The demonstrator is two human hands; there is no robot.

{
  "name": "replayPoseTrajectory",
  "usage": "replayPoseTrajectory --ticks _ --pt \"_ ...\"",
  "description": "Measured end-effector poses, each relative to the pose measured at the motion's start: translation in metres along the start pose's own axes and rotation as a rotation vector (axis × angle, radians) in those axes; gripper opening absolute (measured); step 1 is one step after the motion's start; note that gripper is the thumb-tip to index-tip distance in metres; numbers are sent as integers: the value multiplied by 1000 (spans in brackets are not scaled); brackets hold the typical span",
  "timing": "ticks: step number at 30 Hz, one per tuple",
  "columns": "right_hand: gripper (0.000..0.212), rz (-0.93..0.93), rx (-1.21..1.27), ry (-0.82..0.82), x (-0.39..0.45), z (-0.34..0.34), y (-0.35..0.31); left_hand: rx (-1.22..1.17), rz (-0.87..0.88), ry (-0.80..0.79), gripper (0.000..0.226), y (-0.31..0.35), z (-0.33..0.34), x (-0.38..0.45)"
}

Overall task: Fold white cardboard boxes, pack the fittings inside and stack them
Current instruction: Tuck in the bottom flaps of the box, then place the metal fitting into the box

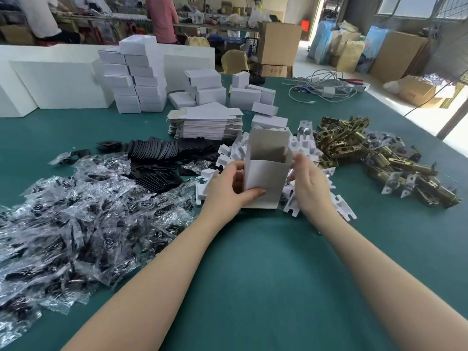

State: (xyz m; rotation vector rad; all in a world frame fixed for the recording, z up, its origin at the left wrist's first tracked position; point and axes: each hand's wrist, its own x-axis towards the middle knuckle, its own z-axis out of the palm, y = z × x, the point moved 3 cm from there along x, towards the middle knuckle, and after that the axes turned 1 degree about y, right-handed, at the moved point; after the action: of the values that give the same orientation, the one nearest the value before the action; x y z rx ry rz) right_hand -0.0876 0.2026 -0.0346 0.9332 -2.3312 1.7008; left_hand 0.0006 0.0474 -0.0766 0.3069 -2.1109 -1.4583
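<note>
Many folded white boxes (138,79) stacked at far left of green table (253,262); flat blanks (206,122), brass latches (354,145), bagged parts (76,211) still plentiful, so much work left. Current box (266,171) upright mid-table, top open, apparently empty. Left hand (228,188) grips its left side, thumb across front; right hand (307,183) holds right side, fingers hidden.

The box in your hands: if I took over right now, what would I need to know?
Left hand grips the box by its left side; right hand holds its right side. The box stands on the table, top open, nothing visible inside. Flat blanks lie behind it, brass latches to the right, bagged parts to the left. Finished boxes are in a stack at the far left. Left: fill, close and stack this one.
</note>
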Motion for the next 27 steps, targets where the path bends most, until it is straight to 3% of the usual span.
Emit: replayPoseTrajectory --ticks 1,3,5,7,11,15,21,24,27 --pt "44 26 32 37 1 -3 2 9 -1 1 48 0 -1 0" --pt "36 48 -109 67 6 -13 6 8 -2 2 47 -1 -2 1" --pt "26 95 -440 -103 14 -22 15 -5 -7 0 48 -2 -1 1" --pt "41 154 -709 -310 14 -28 21 -14 -12 -1 49 -3 -1 1" --pt "38 161 -866 -396 9 -35 18 -15 -13 -5 51 -3 -2 1" --pt "22 167 -866 -392 8 -37 16 -21 -22 -3 50 -3 -2 0" --pt "21 139 -278 -107 23 -58 -24 -42 -29 -14 50 -2 -1 -1" --pt "13 -36 -302 70 34 -60 -52 -46 -32 -7 50 -3 -1 0" --pt "14 -79 -399 68 43 -57 -61 -50 -30 -16 49 -3 -1 0"
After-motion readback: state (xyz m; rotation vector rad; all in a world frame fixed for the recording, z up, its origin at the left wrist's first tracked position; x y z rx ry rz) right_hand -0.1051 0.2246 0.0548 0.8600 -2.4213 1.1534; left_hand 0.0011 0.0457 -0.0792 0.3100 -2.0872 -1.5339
